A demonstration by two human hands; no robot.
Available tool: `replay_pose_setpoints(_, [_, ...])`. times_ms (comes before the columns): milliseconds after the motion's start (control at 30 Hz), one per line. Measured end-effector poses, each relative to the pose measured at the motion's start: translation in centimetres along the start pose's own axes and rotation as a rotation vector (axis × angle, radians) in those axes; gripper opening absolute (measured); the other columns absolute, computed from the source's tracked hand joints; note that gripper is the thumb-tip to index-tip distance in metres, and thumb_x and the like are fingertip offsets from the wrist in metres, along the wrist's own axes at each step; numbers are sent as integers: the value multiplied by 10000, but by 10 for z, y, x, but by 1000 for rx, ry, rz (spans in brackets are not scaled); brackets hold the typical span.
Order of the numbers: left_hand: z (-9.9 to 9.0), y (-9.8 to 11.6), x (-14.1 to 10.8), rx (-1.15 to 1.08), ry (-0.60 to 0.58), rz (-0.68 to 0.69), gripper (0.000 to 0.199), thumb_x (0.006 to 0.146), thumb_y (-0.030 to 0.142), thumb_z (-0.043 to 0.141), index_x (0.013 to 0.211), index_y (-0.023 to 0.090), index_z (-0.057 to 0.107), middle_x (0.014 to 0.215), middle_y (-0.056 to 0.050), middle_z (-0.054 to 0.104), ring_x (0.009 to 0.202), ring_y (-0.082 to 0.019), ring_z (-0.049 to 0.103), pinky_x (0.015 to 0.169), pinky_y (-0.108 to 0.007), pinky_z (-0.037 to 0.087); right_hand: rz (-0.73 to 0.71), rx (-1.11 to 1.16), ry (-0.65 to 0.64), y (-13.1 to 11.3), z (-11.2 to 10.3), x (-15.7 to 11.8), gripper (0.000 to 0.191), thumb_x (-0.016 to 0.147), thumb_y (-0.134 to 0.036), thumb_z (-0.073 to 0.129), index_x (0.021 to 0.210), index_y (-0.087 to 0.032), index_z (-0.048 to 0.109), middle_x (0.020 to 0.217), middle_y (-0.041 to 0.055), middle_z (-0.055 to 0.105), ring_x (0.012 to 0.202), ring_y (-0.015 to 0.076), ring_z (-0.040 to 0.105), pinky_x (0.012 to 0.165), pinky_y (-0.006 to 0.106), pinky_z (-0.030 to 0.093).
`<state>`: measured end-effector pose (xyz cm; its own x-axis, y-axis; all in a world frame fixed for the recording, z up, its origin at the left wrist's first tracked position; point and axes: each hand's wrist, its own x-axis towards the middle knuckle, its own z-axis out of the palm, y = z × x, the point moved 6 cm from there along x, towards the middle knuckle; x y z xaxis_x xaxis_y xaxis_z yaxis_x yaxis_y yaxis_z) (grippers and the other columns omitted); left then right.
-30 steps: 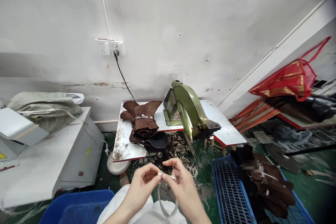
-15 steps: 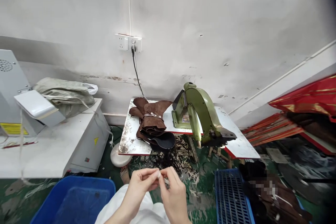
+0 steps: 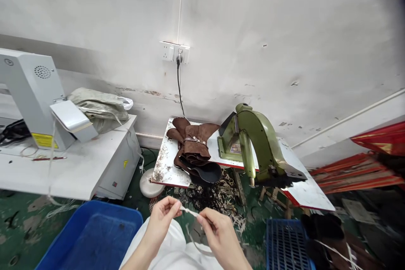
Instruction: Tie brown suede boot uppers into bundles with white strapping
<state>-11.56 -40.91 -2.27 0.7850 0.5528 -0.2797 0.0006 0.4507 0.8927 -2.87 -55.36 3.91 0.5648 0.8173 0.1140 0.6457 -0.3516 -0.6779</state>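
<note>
Between my hands a thin white cord [image 3: 189,211] runs taut, with a small knot near its middle. My left hand [image 3: 164,215] is closed, pinching one end between thumb and fingertips. The other side is gripped by my right hand [image 3: 218,230], also closed, and a loose tail hangs below towards my lap. Beyond my hands, a bundle of brown suede pieces [image 3: 196,143] with a strap and dark soles or flaps lies on a small white table [image 3: 164,168]. A green arched machine [image 3: 262,135] stands on the same table, to the right.
A blue tub [image 3: 95,236] sits on the floor at left, below a white bench [image 3: 76,177] carrying a grey machine [image 3: 41,93]. At lower right are a blue crate [image 3: 284,240] and tied brown bundles [image 3: 332,244]. Scraps litter the floor. A round stool [image 3: 150,183] stands near the table.
My hands have moved apart, and the cord now shows stretched and knotted between them. Earlier the fingertips were together. The view has turned slightly to the left.
</note>
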Motion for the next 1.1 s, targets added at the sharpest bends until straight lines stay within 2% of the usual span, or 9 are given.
replay_pose_setpoints(133, [7, 34, -8, 522, -259, 199, 305, 885, 472, 585, 1076, 245, 660, 1083, -62, 629, 1032, -213, 540, 914, -285, 404, -75, -122, -157, -9, 5, 12, 280, 981, -293, 418, 765, -207, 575, 708, 0, 609, 628, 133, 546, 581, 244, 322])
replay_pose_setpoints(233, [22, 45, -12, 835, -542, 183, 347, 970, 439, 403, 896, 228, 669, 890, -43, 627, 882, -195, 545, 831, -275, 386, -101, -117, -211, -20, 3, 25, 278, 984, -268, 410, 776, -213, 586, 721, 1, 628, 630, 129, 556, 571, 242, 311])
replay_pose_setpoints(500, [20, 81, 22, 843, -888, 29, 387, 948, 407, 424, 658, 212, 591, 628, 14, 487, 615, -142, 441, 622, -249, 344, -53, -51, -392, -21, -16, 62, 198, 949, -334, 536, 859, -276, 702, 753, -7, 692, 720, 160, 621, 707, 248, 405])
replay_pose_setpoints(600, [13, 88, 67, 640, -848, -117, 448, 951, 499, 410, 695, 199, 623, 608, 18, 498, 615, -137, 456, 619, -238, 354, 101, -39, -466, -4, -40, 96, 239, 965, -363, 496, 865, -278, 695, 780, -4, 689, 785, 172, 619, 732, 259, 433])
replay_pose_setpoints(700, [1, 83, 132, 288, -738, -248, 468, 932, 582, 404, 902, 190, 658, 776, -32, 632, 742, -167, 573, 738, -263, 428, 291, -88, -463, 29, -100, 143, 382, 968, -493, 439, 827, -246, 693, 708, 20, 652, 679, 162, 580, 616, 271, 413])
replay_pose_setpoints(800, [-25, 66, 207, 175, -459, -281, 496, 830, 640, 549, 943, 172, 669, 841, -57, 662, 742, -172, 604, 745, -276, 456, 439, -333, -106, 67, -199, 203, 549, 890, -660, 429, 891, -198, 726, 675, 72, 644, 576, 143, 534, 555, 310, 347])
replay_pose_setpoints(900, [-39, 52, 262, 178, -216, -259, 505, 697, 613, 710, 893, 148, 688, 877, -82, 678, 771, -188, 630, 765, -293, 474, 516, -795, 295, 88, -280, 275, 551, 901, -607, 452, 956, -135, 731, 678, 134, 652, 577, 141, 523, 570, 358, 278])
replay_pose_setpoints(1000, [-30, 44, 284, 94, -68, -300, 517, 627, 518, 806, 961, 142, 689, 970, -119, 691, 875, -231, 660, 806, -321, 492, 429, -956, 475, 108, -290, 371, 528, 961, -498, 410, 1021, -77, 723, 770, 182, 674, 731, 190, 612, 585, 337, 251])
replay_pose_setpoints(1100, [-10, 37, 289, -33, 70, -353, 574, 636, 430, 840, 1105, 154, 658, 1169, -163, 661, 1089, -272, 626, 927, -342, 470, 246, -739, 419, 144, -248, 470, 681, 954, -496, 303, 1082, 64, 669, 888, 198, 671, 927, 199, 640, 637, 294, 290])
